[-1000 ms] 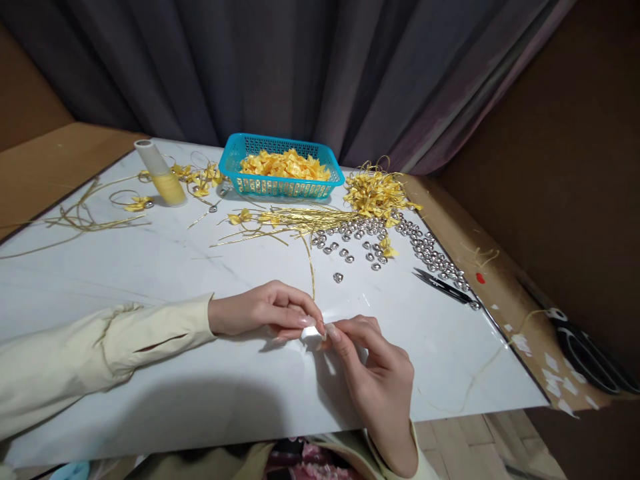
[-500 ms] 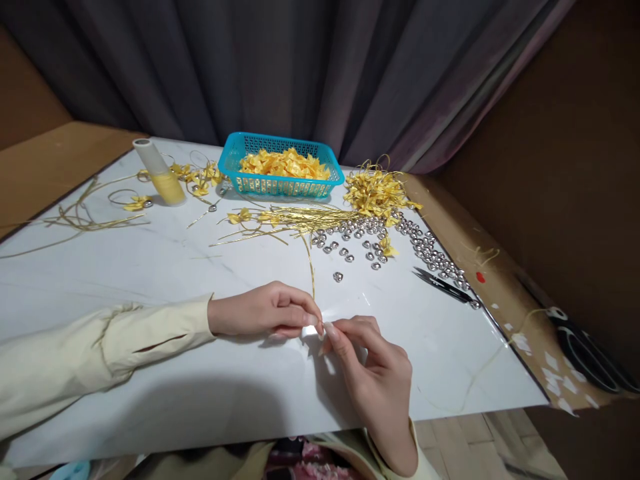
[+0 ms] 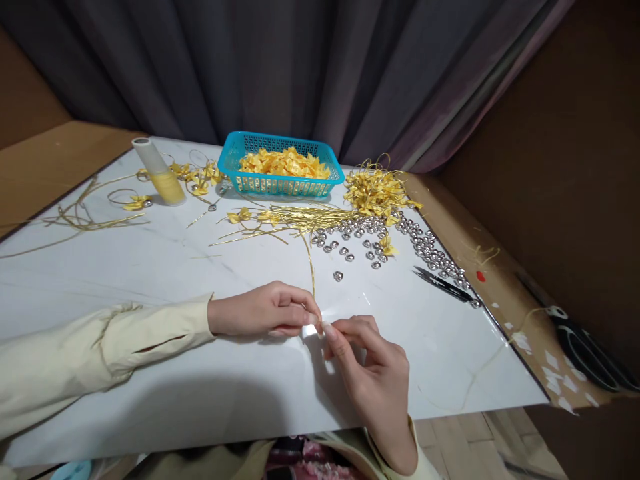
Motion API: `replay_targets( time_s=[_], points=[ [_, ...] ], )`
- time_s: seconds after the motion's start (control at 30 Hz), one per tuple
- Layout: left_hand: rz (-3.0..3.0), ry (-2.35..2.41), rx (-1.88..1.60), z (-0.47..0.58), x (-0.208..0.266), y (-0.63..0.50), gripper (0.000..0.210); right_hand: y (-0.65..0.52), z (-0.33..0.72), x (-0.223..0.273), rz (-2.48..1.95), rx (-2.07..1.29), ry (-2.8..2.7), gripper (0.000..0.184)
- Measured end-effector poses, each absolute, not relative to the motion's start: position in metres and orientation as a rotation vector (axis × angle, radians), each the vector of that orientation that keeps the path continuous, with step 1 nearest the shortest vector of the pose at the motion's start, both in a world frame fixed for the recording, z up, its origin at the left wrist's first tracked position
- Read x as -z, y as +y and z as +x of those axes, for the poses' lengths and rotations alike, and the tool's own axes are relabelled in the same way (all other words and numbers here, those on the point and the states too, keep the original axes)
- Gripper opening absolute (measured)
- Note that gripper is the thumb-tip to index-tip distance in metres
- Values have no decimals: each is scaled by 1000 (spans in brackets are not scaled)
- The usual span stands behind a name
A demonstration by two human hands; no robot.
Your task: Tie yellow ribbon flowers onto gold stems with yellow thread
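Note:
My left hand (image 3: 285, 310) reaches in from the left with thumb and fingertips pinched together. A gold cord (image 3: 311, 263) runs down from the bundle behind and ends at those fingertips. My right hand (image 3: 373, 363) is pinched too, its thumb and index tips meeting the left fingertips just above the table. What lies between the right fingertips is too small and covered to make out. Beyond the hands lie silver heart-shaped beads (image 3: 339, 276), a bundle of gold cords (image 3: 315, 217) and a pile of yellow ribbon bows on cords (image 3: 377, 190).
A blue basket (image 3: 280, 189) of yellow bows stands at the back. Left of it is a yellow thread spool (image 3: 167, 185), with loose cords (image 3: 75, 217) nearby. Black thread snips (image 3: 443, 285) lie right; scissors (image 3: 587, 350) and paper scraps (image 3: 553, 377) rest on the brown edge.
Both hands stay nearly in place, fingertips still together. The right hand has shifted very slightly to the left. Nothing on the table has moved.

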State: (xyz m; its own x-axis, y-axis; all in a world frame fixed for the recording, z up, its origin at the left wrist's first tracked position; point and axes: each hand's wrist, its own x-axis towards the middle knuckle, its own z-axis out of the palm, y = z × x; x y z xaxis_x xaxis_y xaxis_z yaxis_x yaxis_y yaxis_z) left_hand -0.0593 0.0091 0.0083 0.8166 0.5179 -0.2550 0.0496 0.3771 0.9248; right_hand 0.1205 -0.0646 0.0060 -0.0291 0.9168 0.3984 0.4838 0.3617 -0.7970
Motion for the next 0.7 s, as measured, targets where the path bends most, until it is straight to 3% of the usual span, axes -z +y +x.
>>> replay_targets(
  time_s=[0.7],
  points=[
    [1098, 512, -346, -61, -7, 11, 22, -67, 121, -4, -1268, -589, -1615, 18]
  ],
)
